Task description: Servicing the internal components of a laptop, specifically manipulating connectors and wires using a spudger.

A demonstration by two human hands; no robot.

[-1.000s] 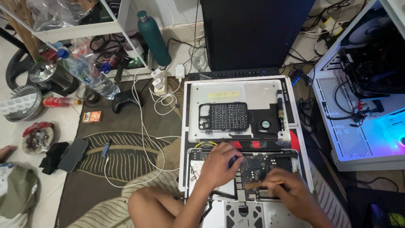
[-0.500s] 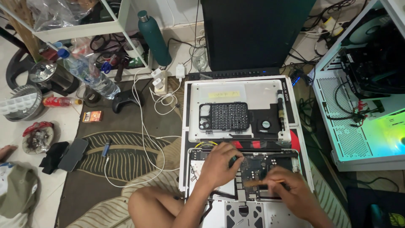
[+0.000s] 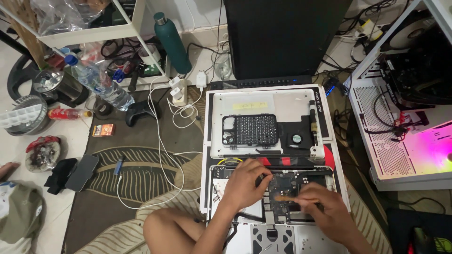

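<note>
the opened laptop (image 3: 278, 207) lies bottom-up on the rug, its circuit board (image 3: 287, 193) bared. the left hand (image 3: 245, 186) rests curled over the board's left part; whether it grips anything i cannot tell. the right hand (image 3: 327, 211) is closed on a thin wooden stick (image 3: 289, 199), tip on the board. just beyond the laptop lies a removed white cover (image 3: 268, 101) carrying a black bit case (image 3: 252, 129).
</note>
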